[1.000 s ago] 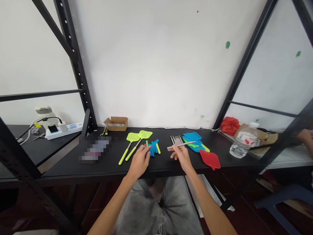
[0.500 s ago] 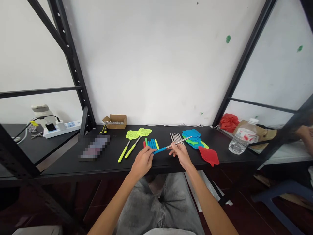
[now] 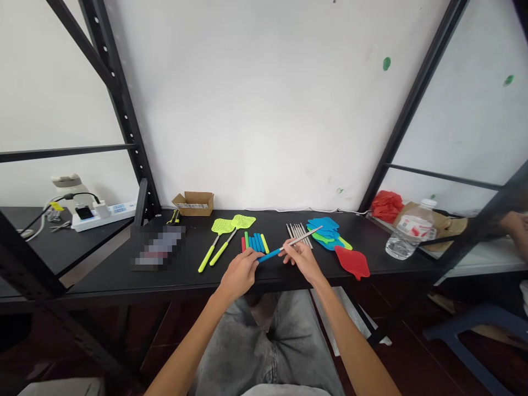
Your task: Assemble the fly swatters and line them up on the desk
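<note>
My left hand [image 3: 240,270] is closed around the lower end of a blue handle [image 3: 270,254]. Out of the handle's upper end runs a silver metal rod [image 3: 308,235], which the fingers of my right hand [image 3: 303,260] pinch close to the joint. The rod slants up to the right over the table. Behind my hands lie loose coloured handles [image 3: 258,242] in red, green, blue and yellow. Several bare metal rods [image 3: 295,231] lie farther right, beside blue and green fly swatter heads [image 3: 324,225] and a red swatter head [image 3: 353,262]. Two yellow-green fly swatters [image 3: 218,247] rest on the left.
A small cardboard box [image 3: 193,204] and a yellow-black cutter [image 3: 175,218] are at the back left, near a blurred-out item [image 3: 160,248]. Black shelf posts [image 3: 127,115] frame the table [image 3: 111,275]. A water bottle [image 3: 412,231] stands at right; another person's hand [image 3: 513,226] shows at the edge.
The rod and blue handle have shifted slightly down and left with my right hand. My left hand keeps its grip almost in place.
</note>
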Available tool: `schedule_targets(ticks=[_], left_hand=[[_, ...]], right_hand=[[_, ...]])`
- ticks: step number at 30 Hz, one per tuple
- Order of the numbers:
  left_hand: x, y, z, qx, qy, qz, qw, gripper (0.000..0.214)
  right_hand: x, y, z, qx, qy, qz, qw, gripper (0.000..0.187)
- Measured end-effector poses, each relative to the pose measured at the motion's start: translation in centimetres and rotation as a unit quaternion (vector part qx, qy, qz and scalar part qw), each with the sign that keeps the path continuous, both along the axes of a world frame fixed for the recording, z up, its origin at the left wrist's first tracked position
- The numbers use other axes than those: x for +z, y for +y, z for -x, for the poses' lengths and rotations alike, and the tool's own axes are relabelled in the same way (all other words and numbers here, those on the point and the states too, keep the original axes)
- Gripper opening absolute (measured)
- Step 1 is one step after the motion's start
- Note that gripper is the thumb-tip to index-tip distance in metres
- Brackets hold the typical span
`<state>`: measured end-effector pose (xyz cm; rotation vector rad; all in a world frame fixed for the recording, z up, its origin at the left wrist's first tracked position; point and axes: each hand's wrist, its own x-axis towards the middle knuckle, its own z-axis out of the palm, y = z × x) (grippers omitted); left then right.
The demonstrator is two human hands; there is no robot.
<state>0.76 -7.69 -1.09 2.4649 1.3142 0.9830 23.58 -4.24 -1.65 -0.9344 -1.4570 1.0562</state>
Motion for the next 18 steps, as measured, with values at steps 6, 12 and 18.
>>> schedule_targets(ticks=[6,12,18], left_hand=[[0.1,-0.2,-0.3,-0.008,0.022,-0.016,1.000,0.028],[0.7,-0.5,-0.5,-0.016,0.036,-0.003,0.999,0.030],[0.8,-0.4,-0.4,-0.005,0.021,0.020,1.000,0.030]], right_hand=[[1.2,-1.0,0.6,0.078,-0.069,-0.048,0.993,0.031],[1.2,-1.1,0.8,0.087,-0.083,-0.031,0.992,0.036],[0.0,0.2,-0.3,-0.055,0.166,0.019,0.984,0.040]])
